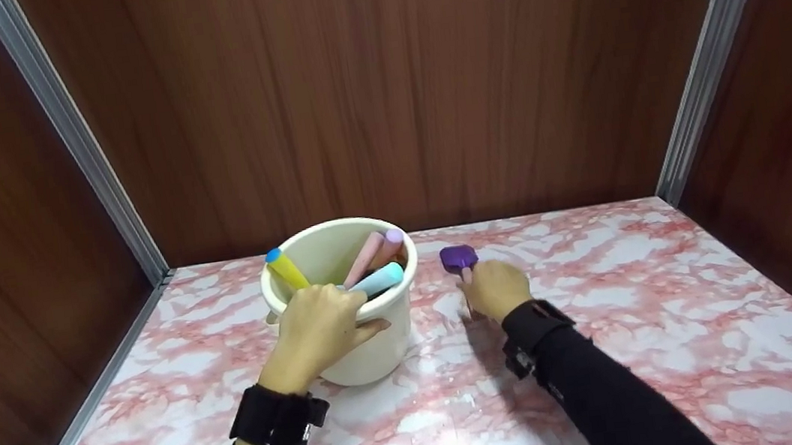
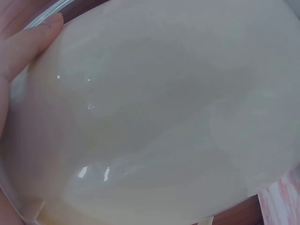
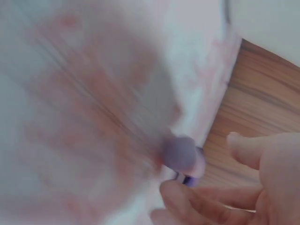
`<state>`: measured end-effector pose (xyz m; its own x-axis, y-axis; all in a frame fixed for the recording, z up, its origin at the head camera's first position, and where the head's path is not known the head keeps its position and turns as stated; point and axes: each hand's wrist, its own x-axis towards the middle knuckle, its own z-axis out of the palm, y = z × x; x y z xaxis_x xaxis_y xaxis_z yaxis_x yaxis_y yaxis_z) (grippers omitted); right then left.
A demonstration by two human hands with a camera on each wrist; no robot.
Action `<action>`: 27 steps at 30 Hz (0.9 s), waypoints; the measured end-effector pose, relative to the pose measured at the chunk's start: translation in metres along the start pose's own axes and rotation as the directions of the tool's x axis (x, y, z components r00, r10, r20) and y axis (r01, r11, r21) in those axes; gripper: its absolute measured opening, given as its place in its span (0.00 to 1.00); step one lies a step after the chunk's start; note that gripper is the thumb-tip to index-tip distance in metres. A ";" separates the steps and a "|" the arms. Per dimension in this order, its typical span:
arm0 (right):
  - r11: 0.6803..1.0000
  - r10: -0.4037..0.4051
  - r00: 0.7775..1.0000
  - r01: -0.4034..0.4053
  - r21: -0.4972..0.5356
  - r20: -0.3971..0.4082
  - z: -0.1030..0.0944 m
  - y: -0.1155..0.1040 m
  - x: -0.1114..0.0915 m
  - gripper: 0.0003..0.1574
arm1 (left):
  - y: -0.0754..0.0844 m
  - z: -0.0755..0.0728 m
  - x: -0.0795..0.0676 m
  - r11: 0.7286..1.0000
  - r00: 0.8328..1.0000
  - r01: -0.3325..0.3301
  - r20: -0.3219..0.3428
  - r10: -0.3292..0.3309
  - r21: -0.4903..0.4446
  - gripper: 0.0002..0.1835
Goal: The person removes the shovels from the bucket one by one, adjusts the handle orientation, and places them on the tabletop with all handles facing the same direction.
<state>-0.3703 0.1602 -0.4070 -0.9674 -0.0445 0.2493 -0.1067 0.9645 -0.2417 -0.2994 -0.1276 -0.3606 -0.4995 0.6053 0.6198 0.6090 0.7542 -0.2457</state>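
My left hand [image 1: 321, 322] grips the near rim of a cream-white bucket [image 1: 374, 350], thumb outside and fingers hidden inside. In the left wrist view, the bucket's smooth wall [image 2: 154, 117] fills most of the picture. Several tool handles lean inside it: yellow with a blue end [image 1: 286, 268], pink with a lavender end [image 1: 387, 246], light blue with a cyan end [image 1: 379, 280]. To the bucket's right, my right hand [image 1: 499, 289] is at the handle of a tool with a broad purple, scoop-like head [image 1: 458, 258]. Its lavender handle end [image 3: 179, 154] overlaps my fingertips in the right wrist view, thumb spread apart.
The bucket stands on a red-and-white marbled tabletop [image 1: 641, 313]. Dark wood panels [image 1: 388, 95] enclose the back and both sides, with metal strips [image 1: 80, 140] at the corners. Black bands [image 1: 273, 419] circle both wrists.
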 end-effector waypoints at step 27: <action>0.779 -0.557 0.768 0.615 -0.121 0.315 -0.138 -0.151 0.003 0.15 | 0.010 0.009 0.010 1.000 0.999 0.019 -0.036 -0.019 0.017 0.24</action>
<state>-0.3258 0.0507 -0.2408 -0.7564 -0.6534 0.0307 -0.6498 0.7560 0.0788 -0.3036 -0.1118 -0.3633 -0.4880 0.5814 0.6510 0.5887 0.7699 -0.2463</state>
